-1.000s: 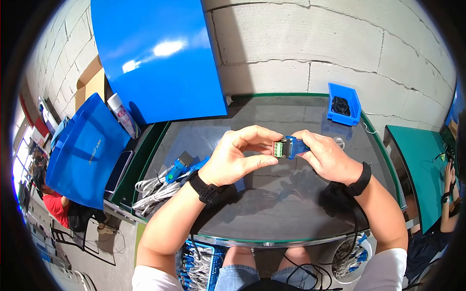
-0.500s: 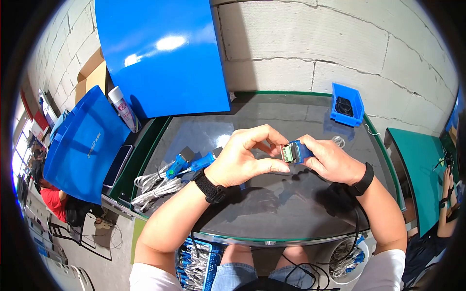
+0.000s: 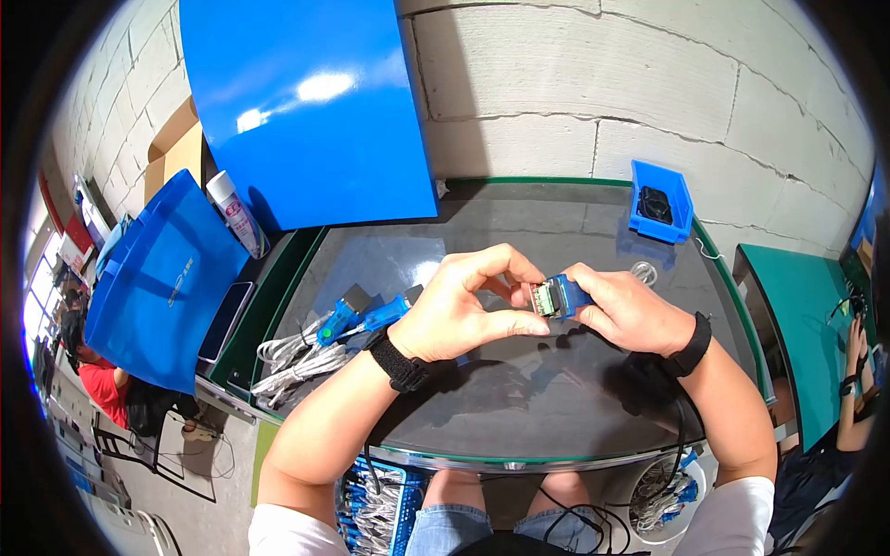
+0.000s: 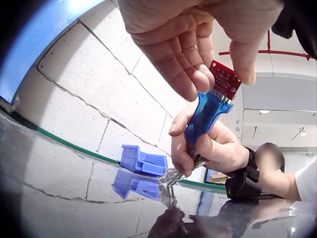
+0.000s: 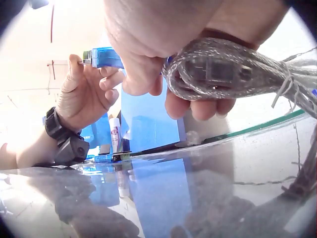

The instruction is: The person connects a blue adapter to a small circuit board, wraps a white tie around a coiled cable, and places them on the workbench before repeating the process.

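A blue serial cable connector [image 3: 573, 293] is held up over the table in my right hand [image 3: 630, 310], thumb and fingers gripping its body. Its bundled silvery cable [image 5: 223, 69] hangs at the right palm, tied with a thin white tie. On the connector's other end sits a terminal board, red [image 4: 226, 80] on one side with a green terminal block [image 3: 545, 300]. My left hand [image 3: 468, 306] has its thumb at one edge of this board and fingertips at the other, pinching it lightly. Two more blue connectors [image 3: 339, 324] with bundled cables [image 3: 298, 366] lie left of it.
A blue bin [image 3: 662, 202] with a black item stands at the back right. At the left are a blue folder-like holder [image 3: 167, 287], a spray can [image 3: 237, 215] and a phone-like slab [image 3: 225, 322]. Below the table edge, a blue crate [image 3: 375, 505] and a white bucket [image 3: 669, 533] hold cables.
Both hands have shifted slightly right and toward me with the connector. The connector has tilted, and its terminal end now faces more toward me.
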Demonstrator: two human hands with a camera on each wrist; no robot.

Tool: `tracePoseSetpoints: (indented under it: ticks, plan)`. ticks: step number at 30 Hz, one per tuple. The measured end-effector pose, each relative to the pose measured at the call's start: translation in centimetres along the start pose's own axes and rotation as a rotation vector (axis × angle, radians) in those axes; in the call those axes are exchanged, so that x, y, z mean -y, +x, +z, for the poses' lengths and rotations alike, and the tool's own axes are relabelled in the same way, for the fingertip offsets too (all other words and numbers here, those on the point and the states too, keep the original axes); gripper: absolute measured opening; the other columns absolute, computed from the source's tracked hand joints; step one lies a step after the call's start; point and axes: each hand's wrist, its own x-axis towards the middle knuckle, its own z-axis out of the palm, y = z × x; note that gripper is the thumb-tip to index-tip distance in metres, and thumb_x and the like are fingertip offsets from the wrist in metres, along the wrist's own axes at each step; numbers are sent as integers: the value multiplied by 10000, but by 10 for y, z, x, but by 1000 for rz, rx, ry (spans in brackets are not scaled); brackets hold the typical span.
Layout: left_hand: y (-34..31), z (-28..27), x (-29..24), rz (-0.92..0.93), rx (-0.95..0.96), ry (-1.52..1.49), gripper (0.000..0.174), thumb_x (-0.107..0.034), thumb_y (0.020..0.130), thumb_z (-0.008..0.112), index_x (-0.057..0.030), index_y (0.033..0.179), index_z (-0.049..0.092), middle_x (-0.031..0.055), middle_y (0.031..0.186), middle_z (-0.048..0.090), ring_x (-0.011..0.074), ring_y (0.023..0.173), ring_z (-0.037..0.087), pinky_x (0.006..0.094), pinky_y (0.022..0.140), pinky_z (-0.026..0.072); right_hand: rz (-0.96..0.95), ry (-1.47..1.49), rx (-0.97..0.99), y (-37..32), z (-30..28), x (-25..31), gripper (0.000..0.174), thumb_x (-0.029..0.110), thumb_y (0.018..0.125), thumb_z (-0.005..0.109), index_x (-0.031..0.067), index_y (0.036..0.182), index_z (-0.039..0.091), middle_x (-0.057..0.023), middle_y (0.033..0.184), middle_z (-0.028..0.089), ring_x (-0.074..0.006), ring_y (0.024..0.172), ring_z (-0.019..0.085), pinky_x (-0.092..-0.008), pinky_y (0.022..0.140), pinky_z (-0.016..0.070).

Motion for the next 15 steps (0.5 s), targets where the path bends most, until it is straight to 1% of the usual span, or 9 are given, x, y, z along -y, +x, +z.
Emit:
tracePoseSetpoints:
  ticks: [2,4,5,7,8,10,11,15]
  plan:
    - [0,1,0,-3,1,-5,407,-158,656,837,-5,954,607,59,866,644,122,765,612,262,715,509,8,-7,7,0,-1,0,263,50,837,597,44,1057,453,-191,888,623,-401,831,601,-424,662,473]
    - [1,3,-1,17,-23,-22,331,-148,711,782,-31,966,607,18,789,622,98,726,570,269,689,498,-1,-32,-18,0,0,-2,256,66,839,603,43,1045,453,-190,882,622,-400,821,601,-424,657,472]
    - [1,3,-2,16,-23,-22,331,-148,711,782,-31,966,607,18,789,622,98,726,570,269,689,498,0,-32,-18,0,1,-4,256,66,839,603,43,1045,453,-190,882,622,-400,821,601,-424,657,472]
    - [1,4,-3,-5,-44,-26,277,-89,733,713,-30,981,603,20,803,622,101,735,574,267,695,500,-7,-47,-42,0,2,-6,260,95,840,616,41,1037,456,-188,876,621,-396,815,602,-423,648,470]
    - [1,4,-3,-5,-43,-26,277,-89,733,713,-30,981,603,20,803,622,101,735,574,267,695,500,-7,-47,-42,0,2,-6,260,95,840,616,41,1037,456,-188,876,621,-396,815,602,-423,648,470]
    - [1,4,-3,-10,-55,-15,273,-57,738,664,-26,1002,601,23,821,619,104,752,579,267,700,502,-2,-68,-53,0,1,-5,272,127,840,628,43,1037,460,-184,861,619,-392,800,601,-423,641,468]
    - [1,4,-2,-9,-55,-14,273,-57,738,664,-26,1002,601,23,821,619,104,752,579,267,700,502,-3,-69,-53,0,1,-5,272,127,840,628,43,1037,460,-184,861,619,-392,800,601,-423,641,468]
    - [1,3,-2,16,-53,13,299,-16,738,624,-34,1036,608,49,905,616,125,809,595,273,707,508,-15,-88,-88,0,1,-2,273,150,838,636,35,1026,473,-182,837,609,-390,776,592,-421,641,465]
